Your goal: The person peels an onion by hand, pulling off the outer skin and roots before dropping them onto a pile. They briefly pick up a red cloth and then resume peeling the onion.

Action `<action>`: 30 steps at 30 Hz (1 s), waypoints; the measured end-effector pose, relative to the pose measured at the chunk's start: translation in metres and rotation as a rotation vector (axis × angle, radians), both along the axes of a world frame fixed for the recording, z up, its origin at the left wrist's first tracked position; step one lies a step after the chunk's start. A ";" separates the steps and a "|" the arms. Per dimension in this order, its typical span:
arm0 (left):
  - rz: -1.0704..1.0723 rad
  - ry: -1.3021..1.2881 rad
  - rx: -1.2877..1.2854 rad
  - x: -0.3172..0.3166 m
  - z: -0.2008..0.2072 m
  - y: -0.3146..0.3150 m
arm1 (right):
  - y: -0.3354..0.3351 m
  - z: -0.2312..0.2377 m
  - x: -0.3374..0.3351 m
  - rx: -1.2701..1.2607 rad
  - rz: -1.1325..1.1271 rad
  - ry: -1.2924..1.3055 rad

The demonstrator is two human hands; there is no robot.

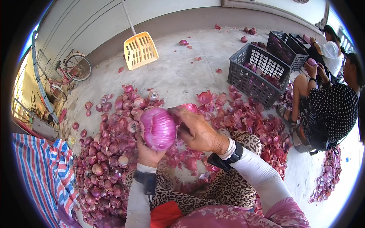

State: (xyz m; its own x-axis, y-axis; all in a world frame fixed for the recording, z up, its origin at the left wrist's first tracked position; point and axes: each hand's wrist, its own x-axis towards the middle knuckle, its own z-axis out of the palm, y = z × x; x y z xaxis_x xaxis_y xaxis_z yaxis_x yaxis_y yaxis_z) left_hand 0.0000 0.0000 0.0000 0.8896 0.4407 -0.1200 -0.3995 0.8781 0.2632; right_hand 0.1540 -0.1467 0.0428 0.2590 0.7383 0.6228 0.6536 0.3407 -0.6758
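Note:
A large, shiny purple-red onion sits in my left hand, whose fingers are wrapped round it from below. Close against the onion's right side is my right hand, its fingers bent and pinched together. A bright pink piece of onion skin shows at the far edge of that hand and seems to be gripped in it. The fingertips are partly hidden. Left of and beyond my hands lies a big heap of unpeeled onions. Loose red skins cover the floor to the right.
Black plastic crates stand at the back right, the nearest with onions inside. A yellow slotted shovel leans on the wall. Two people work at the right, one holding an onion. A bicycle and striped sheet are left.

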 end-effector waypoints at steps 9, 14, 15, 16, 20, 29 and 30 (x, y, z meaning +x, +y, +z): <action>-0.080 0.044 0.148 -0.005 0.005 -0.007 | 0.000 -0.010 0.001 -0.120 0.045 0.012; -0.099 0.136 0.201 -0.010 -0.007 -0.004 | 0.004 -0.026 0.006 -0.122 0.074 -0.055; -0.096 0.137 0.201 -0.011 -0.007 -0.003 | 0.004 -0.024 0.005 -0.122 0.077 -0.055; -0.088 0.153 0.227 -0.012 -0.007 -0.002 | 0.002 -0.019 0.004 -0.135 0.088 -0.034; -0.095 0.098 0.341 -0.014 -0.004 -0.003 | 0.000 -0.017 0.009 -0.152 0.127 -0.018; -0.145 0.080 0.140 -0.052 -0.070 0.020 | 0.000 -0.023 0.015 -0.243 0.164 -0.208; -0.126 0.092 0.182 -0.052 -0.072 0.020 | 0.000 -0.025 0.013 -0.245 0.167 -0.210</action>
State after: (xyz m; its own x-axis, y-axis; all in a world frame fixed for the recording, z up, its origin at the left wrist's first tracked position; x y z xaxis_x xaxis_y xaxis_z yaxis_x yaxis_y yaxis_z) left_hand -0.0516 0.0199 -0.0715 0.9278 0.3488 -0.1322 -0.2567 0.8542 0.4522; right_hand 0.1673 -0.1470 0.0182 0.0073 0.8936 0.4489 0.7355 0.2994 -0.6078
